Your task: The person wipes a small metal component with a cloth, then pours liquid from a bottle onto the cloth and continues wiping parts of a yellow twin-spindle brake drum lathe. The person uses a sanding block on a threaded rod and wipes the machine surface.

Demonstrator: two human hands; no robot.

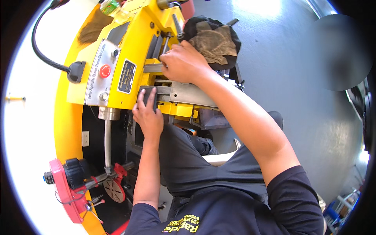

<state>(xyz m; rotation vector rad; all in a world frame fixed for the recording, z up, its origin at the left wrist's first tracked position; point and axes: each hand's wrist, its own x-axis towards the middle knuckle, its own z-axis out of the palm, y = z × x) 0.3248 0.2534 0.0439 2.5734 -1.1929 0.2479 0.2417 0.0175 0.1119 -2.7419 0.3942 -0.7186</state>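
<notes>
I sit before a yellow brake lathe [135, 47]. My left hand [149, 119] rests with its index and middle fingers stretched out and spread over a dark flat block [148, 96] at the machine's near side. Beyond it, my right hand [184, 62] is curled, closed over the machine by a metal bar [153, 68]; whatever lies under its fingers is hidden. Below my right wrist is a grey metal slide plate [192, 94]. A thin rod with a lever [177, 26] stands just past the right hand.
A dark bag with a brown cloth [213, 43] lies at the machine's right end. The control panel left of my hands has a red button [104, 71]. A black flexible hose [47, 55] arches at far left. A red drill press [66, 192] stands at lower left.
</notes>
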